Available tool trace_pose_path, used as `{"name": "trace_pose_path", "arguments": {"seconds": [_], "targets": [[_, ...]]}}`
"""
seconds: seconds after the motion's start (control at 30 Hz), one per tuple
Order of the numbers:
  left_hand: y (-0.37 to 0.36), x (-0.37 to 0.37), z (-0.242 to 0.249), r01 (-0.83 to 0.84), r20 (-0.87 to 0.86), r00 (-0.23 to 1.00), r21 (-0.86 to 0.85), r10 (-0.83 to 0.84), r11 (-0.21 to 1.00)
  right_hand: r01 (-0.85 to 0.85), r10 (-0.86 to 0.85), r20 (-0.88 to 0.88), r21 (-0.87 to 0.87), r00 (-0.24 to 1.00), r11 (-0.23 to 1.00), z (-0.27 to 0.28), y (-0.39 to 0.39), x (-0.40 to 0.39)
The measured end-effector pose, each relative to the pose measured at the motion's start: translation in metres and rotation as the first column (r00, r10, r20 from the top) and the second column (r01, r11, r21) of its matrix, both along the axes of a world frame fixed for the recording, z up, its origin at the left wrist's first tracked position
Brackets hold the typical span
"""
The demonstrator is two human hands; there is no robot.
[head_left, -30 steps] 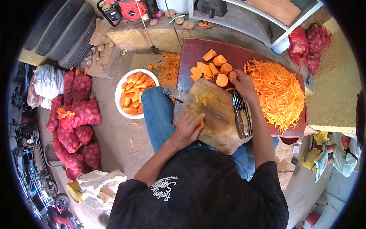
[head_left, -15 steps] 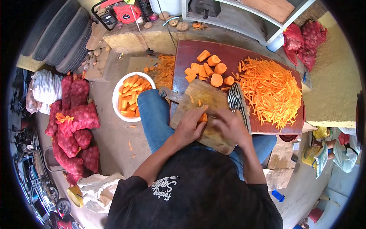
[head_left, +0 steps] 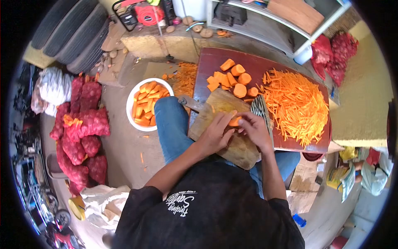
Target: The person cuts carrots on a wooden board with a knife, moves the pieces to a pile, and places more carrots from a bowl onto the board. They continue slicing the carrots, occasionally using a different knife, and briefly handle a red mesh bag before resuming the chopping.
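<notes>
Over the worn wooden cutting board, my right hand pinches a short piece of carrot between thumb and fingers. My left hand is closed on the same piece from the other side, its fingertips partly hidden. A flat zebra-striped object lies just beyond my right hand, along the board's edge. Cut carrot chunks sit past the board's far end. A big heap of carrot sticks lies to the right.
The board rests across my lap and a dark red table. On the floor at left stands a white bowl of carrot pieces. Red mesh sacks are piled farther left. Carrot scraps lie beside the table.
My right hand has come in from the right and taken hold of the carrot piece at my left hand. The view has shifted slightly.
</notes>
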State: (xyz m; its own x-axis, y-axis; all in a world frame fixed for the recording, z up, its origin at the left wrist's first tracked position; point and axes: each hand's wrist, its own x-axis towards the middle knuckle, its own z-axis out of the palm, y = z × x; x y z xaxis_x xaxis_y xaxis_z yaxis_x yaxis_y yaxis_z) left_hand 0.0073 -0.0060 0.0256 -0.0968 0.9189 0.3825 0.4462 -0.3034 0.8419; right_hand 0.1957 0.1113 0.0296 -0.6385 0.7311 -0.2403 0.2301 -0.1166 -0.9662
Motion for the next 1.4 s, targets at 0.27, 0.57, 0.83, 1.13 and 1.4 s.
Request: {"name": "trace_pose_path", "arguments": {"seconds": [0.27, 0.57, 0.83, 1.13, 1.4], "targets": [[-0.012, -0.051, -0.011, -0.138, -0.316, 0.935, 0.097, 0.162, 0.986, 0.126, -0.225, 0.116, 0.550, 0.968, 0.826, -0.012, 0.070, -0.006], [-0.129, -0.230, -0.123, -0.829, -0.347, 0.520, 0.016, 0.781, 0.559, -0.168, 0.127, 0.191, 0.221, 0.973, 0.961, -0.022, -0.016, -0.038], [-0.178, -0.296, -0.273, -0.798, -0.362, 0.540, -0.507, 0.760, 0.326, 0.008, 0.019, 0.140, -0.195, 0.990, 0.981, -0.027, -0.021, -0.049], [-0.063, -0.315, -0.298, -0.796, -0.482, 0.590, -0.483, 0.647, 0.366, 0.020, 0.005, 0.226, -0.107, 0.974, 0.994, -0.037, -0.021, -0.051], [-0.029, -0.322, -0.292, -0.820, -0.708, 0.566, -0.429, 0.422, 0.380, 0.075, -0.045, 0.209, -0.140, 0.977, 0.987, -0.024, -0.030, -0.060]]}}
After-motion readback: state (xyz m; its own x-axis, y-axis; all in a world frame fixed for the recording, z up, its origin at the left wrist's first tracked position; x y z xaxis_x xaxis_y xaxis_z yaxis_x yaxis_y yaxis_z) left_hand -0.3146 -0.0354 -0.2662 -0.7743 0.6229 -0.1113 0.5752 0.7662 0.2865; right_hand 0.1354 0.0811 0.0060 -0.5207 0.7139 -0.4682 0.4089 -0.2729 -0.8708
